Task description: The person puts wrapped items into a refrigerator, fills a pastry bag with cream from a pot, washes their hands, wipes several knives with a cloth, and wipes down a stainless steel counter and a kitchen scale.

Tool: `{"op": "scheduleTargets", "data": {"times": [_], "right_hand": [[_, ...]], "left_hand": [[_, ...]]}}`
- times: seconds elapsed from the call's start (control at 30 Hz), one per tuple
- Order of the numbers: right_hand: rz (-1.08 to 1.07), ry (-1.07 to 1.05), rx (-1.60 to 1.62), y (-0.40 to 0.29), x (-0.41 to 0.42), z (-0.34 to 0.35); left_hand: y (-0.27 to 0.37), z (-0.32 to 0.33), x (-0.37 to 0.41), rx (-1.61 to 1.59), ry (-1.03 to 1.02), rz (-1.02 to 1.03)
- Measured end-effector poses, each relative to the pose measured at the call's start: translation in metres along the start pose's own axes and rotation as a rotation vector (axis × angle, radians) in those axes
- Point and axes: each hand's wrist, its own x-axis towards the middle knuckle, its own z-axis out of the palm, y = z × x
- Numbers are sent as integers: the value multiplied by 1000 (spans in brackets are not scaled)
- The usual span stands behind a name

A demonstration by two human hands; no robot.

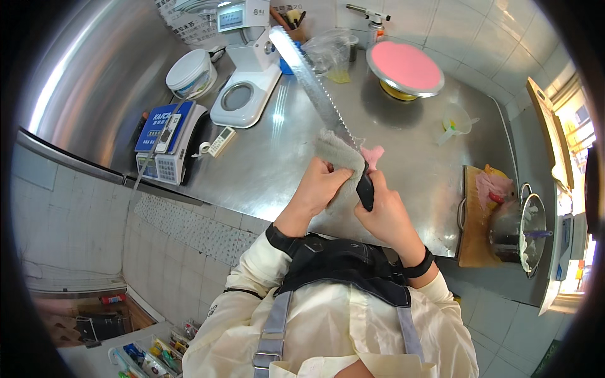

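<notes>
My right hand (388,211) grips the black handle of a long serrated bread knife (326,104), whose blade slants up and to the left over the steel table. A grey-green cloth (340,149) is pinched in my left hand (315,189) and wraps around the blade close to the handle. Part of the cloth hangs below my left fingers. Just beyond the handle, a small pink cloth or scrap (372,155) shows beside my right fingers; whether it touches them I cannot tell.
The steel tabletop (255,165) holds a stand mixer (246,99), a digital scale (168,146), a remote control (222,141), a white bucket (189,71), a pink-topped cake turntable (405,68) and a clear measuring cup (456,123). To the right, a steel pot (508,231) stands by a wooden board (475,236).
</notes>
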Motion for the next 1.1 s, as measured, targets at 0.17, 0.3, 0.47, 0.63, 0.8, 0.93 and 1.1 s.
{"op": "scheduleTargets", "data": {"times": [0.17,0.3,0.47,0.63,0.8,0.93,1.1], "right_hand": [[-84,-82,-101,6,-1,11],[-122,-124,-54,-12,-9,3],[-151,-246,-49,-9,-16,-4],[-197,-317,15,-4,-19,-7],[-175,-336,-26,10,-34,-16],[-182,-233,-125,57,-57,-24],[63,54,270,54,-38,-23]], "left_hand": [[-1,-8,-14,-40,47,73],[10,-18,-19,188,177,231],[53,-58,-10,195,348,386],[95,-97,-6,193,512,563],[100,-123,-1,210,659,616],[141,-166,-26,93,673,670],[90,-105,-25,-114,325,434]]}}
